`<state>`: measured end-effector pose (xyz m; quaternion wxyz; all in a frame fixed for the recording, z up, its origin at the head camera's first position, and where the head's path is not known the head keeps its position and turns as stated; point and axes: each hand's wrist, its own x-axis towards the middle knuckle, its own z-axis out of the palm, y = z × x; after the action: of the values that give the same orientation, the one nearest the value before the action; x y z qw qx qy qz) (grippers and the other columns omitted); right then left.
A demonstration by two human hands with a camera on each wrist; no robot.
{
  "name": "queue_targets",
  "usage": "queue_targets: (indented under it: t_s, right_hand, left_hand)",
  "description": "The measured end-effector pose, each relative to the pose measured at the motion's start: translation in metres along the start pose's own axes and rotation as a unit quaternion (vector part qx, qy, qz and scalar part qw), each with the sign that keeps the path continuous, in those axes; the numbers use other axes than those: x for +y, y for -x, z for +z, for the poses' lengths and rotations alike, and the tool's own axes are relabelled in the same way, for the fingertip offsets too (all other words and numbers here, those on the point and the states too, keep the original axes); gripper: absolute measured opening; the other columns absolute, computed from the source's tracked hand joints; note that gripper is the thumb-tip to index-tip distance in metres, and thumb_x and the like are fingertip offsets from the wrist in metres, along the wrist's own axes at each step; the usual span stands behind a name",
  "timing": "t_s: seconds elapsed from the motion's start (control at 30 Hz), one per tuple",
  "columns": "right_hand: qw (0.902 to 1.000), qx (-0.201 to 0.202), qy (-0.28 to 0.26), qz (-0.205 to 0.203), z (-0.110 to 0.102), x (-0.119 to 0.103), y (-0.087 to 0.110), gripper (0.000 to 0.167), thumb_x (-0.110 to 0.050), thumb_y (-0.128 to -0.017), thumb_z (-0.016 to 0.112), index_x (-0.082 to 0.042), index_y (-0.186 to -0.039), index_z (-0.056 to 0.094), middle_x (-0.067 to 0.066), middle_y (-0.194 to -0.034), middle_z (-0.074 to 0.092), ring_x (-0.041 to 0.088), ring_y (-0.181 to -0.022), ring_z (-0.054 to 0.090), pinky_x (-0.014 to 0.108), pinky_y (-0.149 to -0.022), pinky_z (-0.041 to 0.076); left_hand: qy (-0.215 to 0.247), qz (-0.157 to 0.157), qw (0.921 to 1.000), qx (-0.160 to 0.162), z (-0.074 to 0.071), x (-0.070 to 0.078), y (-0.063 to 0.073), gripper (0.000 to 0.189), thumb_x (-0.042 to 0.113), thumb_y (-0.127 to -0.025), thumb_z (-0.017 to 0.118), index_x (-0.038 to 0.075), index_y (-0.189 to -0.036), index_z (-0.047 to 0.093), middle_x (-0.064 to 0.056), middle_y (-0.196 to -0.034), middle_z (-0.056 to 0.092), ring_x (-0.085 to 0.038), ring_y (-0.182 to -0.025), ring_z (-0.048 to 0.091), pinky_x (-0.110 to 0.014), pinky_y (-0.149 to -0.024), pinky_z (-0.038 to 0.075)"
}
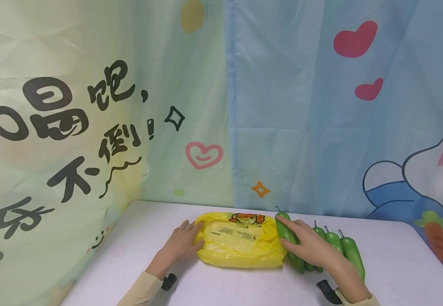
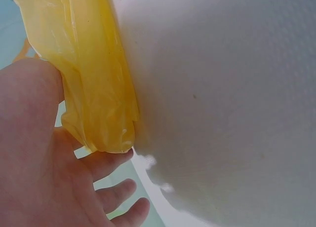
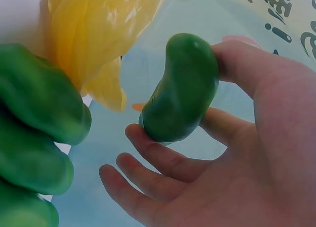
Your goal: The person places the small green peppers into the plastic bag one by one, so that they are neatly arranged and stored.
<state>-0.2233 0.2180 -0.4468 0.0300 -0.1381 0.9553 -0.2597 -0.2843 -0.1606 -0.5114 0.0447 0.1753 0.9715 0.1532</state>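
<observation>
A yellow plastic bag with printing on top lies full on the table. My left hand rests against its left end, thumb on the near side and fingertips at the far corner. In the left wrist view those fingers are spread, only some of them meeting the bag. My right hand grips a long green pepper between thumb and fingers; it overlaps the bag's right end in the head view. Three more green peppers lie side by side on the right, partly hidden under that hand and forearm.
The white table ends at a printed cloth backdrop behind the bag. Another printed cloth hangs along the left side. A black strap piece shows at the left wrist and another at the right.
</observation>
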Motion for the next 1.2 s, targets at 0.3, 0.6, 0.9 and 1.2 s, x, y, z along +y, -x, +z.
queue_targets:
  t_s: [0.3, 0.6, 0.9, 1.2]
  right_hand:
    - [0.9999, 0.000, -0.012, -0.008, 0.000, -0.008, -0.002, 0.066, -0.038, -0.097, 0.065, -0.019, -0.155, 0.040, 0.027, -0.143, 0.051, 0.045, -0.126, 0.054, 0.065, -0.094, 0.052]
    - [0.9998, 0.004, -0.017, -0.012, 0.004, -0.017, -0.007, 0.066, -0.040, -0.097, 0.063, -0.023, -0.156, 0.038, 0.024, -0.145, 0.050, 0.044, -0.127, 0.053, 0.065, -0.095, 0.052]
    - [0.9997, -0.007, -0.020, -0.011, 0.009, -0.027, -0.015, 0.066, -0.039, -0.097, 0.064, -0.024, -0.156, 0.039, 0.023, -0.146, 0.049, 0.044, -0.129, 0.052, 0.065, -0.097, 0.050]
    - [0.9995, -0.006, -0.023, -0.019, 0.015, -0.037, -0.022, 0.063, -0.034, -0.098, 0.063, -0.025, -0.156, 0.039, 0.022, -0.146, 0.050, 0.043, -0.131, 0.051, 0.065, -0.100, 0.049]
  left_hand:
    - [-0.006, -0.002, 1.0000, -0.001, 0.000, 0.001, -0.001, 0.060, 0.039, -0.100, 0.056, 0.013, -0.153, 0.042, -0.019, -0.156, 0.043, -0.045, -0.149, 0.029, -0.062, -0.121, 0.027]
    - [-0.006, -0.003, 1.0000, -0.002, 0.001, 0.000, -0.002, 0.060, 0.039, -0.100, 0.055, 0.013, -0.153, 0.042, -0.021, -0.156, 0.043, -0.045, -0.149, 0.030, -0.061, -0.121, 0.028]
    - [-0.007, -0.003, 1.0000, -0.002, 0.001, 0.001, -0.003, 0.061, 0.038, -0.100, 0.057, 0.012, -0.153, 0.042, -0.021, -0.156, 0.043, -0.045, -0.149, 0.030, -0.061, -0.121, 0.028]
    - [-0.004, -0.005, 0.9999, -0.008, -0.001, 0.002, -0.003, 0.061, 0.038, -0.100, 0.056, 0.012, -0.154, 0.041, -0.020, -0.157, 0.041, -0.045, -0.149, 0.029, -0.061, -0.122, 0.027]
